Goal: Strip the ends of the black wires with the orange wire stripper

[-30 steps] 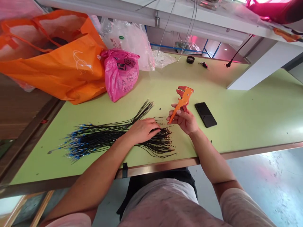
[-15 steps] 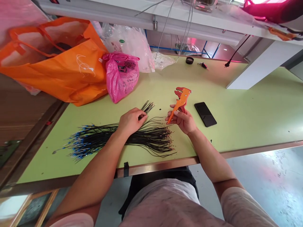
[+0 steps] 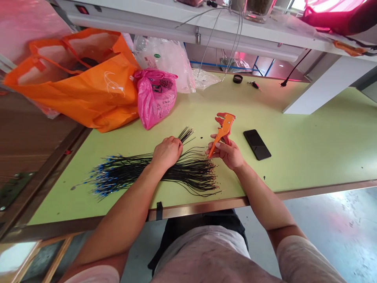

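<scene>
My right hand (image 3: pixel 228 152) is wrapped round the handles of an orange and red wire stripper (image 3: pixel 224 127), its jaws pointing up and away from me. My left hand (image 3: pixel 168 151) is closed on a small bunch of thin black wires (image 3: pixel 186 135), whose bare tips stick out beyond the fingers. Under and beside that hand lies a large bundle of black wires (image 3: pixel 188 173) with blue connectors (image 3: pixel 107 177) at the left end and copper-coloured tips at the right. The left fingertips are partly hidden.
A black phone (image 3: pixel 257 144) lies right of the wire stripper. An orange bag (image 3: pixel 97 88) and a pink plastic bag (image 3: pixel 157 98) stand at the back left. Behind are a roll of black tape (image 3: pixel 237 79), keys (image 3: pixel 255 85) and a white shelf post (image 3: pixel 315 88).
The view has shifted slightly. My left hand has turned over the small bunch of wires, and one wire now sticks out apart from the rest. My right hand still holds the wire stripper.
</scene>
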Tool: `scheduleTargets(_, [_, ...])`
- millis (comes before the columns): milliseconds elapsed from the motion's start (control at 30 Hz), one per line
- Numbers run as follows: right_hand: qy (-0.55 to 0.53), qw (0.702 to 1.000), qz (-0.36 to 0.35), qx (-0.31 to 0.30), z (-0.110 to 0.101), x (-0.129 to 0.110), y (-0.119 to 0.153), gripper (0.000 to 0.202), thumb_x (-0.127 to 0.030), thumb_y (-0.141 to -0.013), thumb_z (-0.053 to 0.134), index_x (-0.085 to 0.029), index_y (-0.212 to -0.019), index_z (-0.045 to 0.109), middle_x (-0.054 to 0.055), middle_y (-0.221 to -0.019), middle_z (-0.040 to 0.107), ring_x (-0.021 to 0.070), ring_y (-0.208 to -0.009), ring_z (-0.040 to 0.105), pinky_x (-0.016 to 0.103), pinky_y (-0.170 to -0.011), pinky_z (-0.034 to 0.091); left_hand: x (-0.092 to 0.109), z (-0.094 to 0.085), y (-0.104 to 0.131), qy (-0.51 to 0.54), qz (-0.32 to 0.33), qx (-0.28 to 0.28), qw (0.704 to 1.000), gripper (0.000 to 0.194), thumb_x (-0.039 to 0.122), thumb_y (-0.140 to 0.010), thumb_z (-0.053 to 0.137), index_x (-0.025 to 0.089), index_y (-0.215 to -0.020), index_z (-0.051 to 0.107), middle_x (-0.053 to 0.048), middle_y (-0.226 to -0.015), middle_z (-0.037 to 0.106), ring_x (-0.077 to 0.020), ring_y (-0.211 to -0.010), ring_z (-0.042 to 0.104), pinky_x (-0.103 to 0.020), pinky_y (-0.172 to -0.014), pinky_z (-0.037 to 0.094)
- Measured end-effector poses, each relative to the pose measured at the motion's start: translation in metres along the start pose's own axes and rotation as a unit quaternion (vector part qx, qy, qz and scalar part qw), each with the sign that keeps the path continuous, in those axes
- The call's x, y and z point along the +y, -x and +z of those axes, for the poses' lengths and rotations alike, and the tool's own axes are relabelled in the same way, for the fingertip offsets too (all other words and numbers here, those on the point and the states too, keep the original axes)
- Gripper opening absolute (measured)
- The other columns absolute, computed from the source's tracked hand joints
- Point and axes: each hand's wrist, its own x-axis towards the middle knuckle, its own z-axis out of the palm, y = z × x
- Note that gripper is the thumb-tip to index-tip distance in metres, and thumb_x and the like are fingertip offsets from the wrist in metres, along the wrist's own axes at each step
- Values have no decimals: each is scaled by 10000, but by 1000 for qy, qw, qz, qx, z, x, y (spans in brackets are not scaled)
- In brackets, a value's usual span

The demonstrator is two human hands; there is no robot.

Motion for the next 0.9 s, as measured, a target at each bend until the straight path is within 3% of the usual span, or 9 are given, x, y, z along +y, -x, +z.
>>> scheduleTargets(167, [5,1000,0,8,-1,2,-1,454,-308,-805,800,-190,-1203,618,31,-907,756,241,-807,797,382,-711,667,0,0,-1,-18,37,-11,999,292,243,-1011,464,130,-1017,733,-187,-1063,724,-343,-1045,675,-430,-869,526])
scheduleTargets(367, [17,1000,-1,7,-2,3,-2,442,-309,-804,805,-200,-1188,615,23,-897,752,232,-805,796,374,-702,668,4,-1,-7,-20,43,-10,999,261,249,-989,491,148,-969,731,-169,-1033,735,-327,-1016,684,-417,-853,527])
scheduleTargets(500, [13,1000,5,9,-3,2,-2,447,-316,-796,814,-201,-1183,622,24,-898,755,233,-790,794,375,-696,667,3,-2,-8,0,57,28,998,252,250,-984,476,155,-953,707,-175,-1030,733,-326,-1014,689,-424,-880,533])
scheduleTargets(633, [15,1000,8,7,-6,-1,-2,451,-318,-801,809,-203,-1197,624,25,-910,759,238,-806,796,378,-707,667,-4,-8,-2,120,11,100,988,210,311,-998,483,195,-1001,658,-123,-973,745,-274,-917,710,-378,-834,536])
scheduleTargets(733, [15,1000,12,6,-7,-2,-2,456,-315,-800,806,-201,-1202,623,29,-921,760,234,-799,788,390,-722,666,-8,-9,4,251,-23,98,963,195,376,-979,538,216,-1055,620,-57,-890,752,-217,-784,708,-326,-753,532])
scheduleTargets(900, [34,999,17,-2,-4,-3,0,435,-312,-818,796,-204,-1200,618,32,-912,755,229,-801,782,376,-708,653,-1,-4,8,390,25,90,916,346,333,-949,558,198,-1266,588,-59,-995,763,-168,-781,710,-292,-760,551])
